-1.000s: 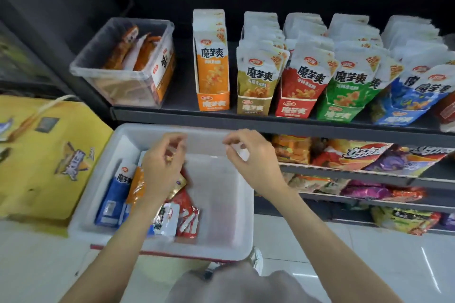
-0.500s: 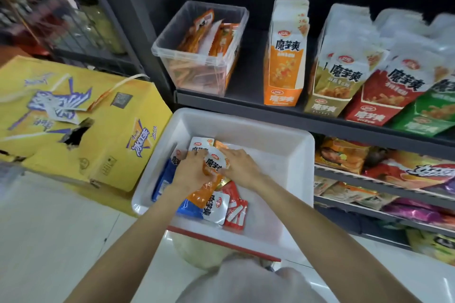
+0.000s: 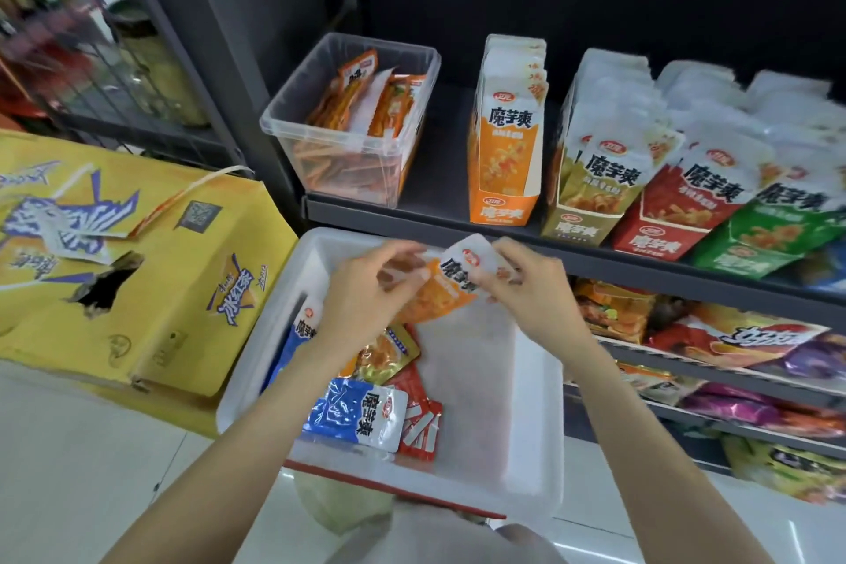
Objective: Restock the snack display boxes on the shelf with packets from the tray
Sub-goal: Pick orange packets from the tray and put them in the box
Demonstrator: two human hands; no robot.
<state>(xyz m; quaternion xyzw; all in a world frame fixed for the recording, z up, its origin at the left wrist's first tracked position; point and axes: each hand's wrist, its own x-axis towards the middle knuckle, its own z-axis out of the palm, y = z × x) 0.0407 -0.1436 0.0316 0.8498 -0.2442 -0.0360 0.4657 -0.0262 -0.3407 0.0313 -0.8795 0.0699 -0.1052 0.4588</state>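
Above the white tray (image 3: 535,385) I hold an orange-and-white snack packet (image 3: 451,284) between both hands. My left hand (image 3: 366,293) pinches its left side and my right hand (image 3: 531,289) pinches its white top end. Under my hands the tray holds several packets: a blue one (image 3: 357,412) in front, red ones (image 3: 419,421) beside it, a yellow one (image 3: 387,353) and another blue one (image 3: 300,330) at the left wall. On the shelf stand the display boxes: orange (image 3: 506,179), yellow-brown (image 3: 590,202), red (image 3: 673,215), green (image 3: 769,238).
A clear plastic bin (image 3: 352,137) of orange packets sits at the shelf's left end. A yellow carton (image 3: 114,261) lies on the floor left of the tray. Lower shelves (image 3: 714,371) at right hold larger snack bags. Dark shelf edge (image 3: 458,229) runs just above the tray.
My hands dipped into the tray's packet pile and have come up holding an orange packet above the tray. The view has swung left and closer.
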